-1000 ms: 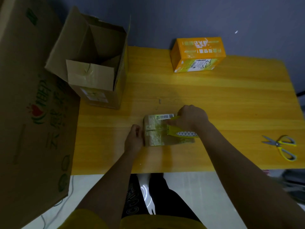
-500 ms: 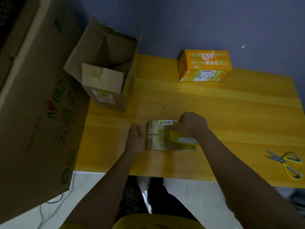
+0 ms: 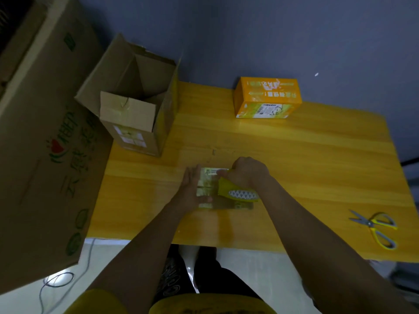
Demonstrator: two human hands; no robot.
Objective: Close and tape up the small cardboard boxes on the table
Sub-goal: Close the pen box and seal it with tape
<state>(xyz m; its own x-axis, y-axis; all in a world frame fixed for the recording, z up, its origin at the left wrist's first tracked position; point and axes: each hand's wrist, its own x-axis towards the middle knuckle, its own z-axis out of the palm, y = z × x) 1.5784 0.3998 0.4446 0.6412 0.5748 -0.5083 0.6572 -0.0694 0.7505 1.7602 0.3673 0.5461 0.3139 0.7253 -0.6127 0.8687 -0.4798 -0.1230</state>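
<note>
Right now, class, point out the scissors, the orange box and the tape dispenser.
scissors (image 3: 371, 223): head view, on the pivot.
orange box (image 3: 269, 89): head view, on its top face.
tape dispenser (image 3: 235, 193): head view, on its yellow body.

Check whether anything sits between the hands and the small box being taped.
Nothing does. The left hand lies flat against the small box, and the right hand holds the yellow tape dispenser directly on its top.

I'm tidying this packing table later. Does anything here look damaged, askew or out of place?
Mostly orderly. The open brown carton at the table's far left corner overhangs the edge, flaps up, one flap creased and bearing old tape. The scissors lie open near the right edge. The orange box sits closed.
</note>
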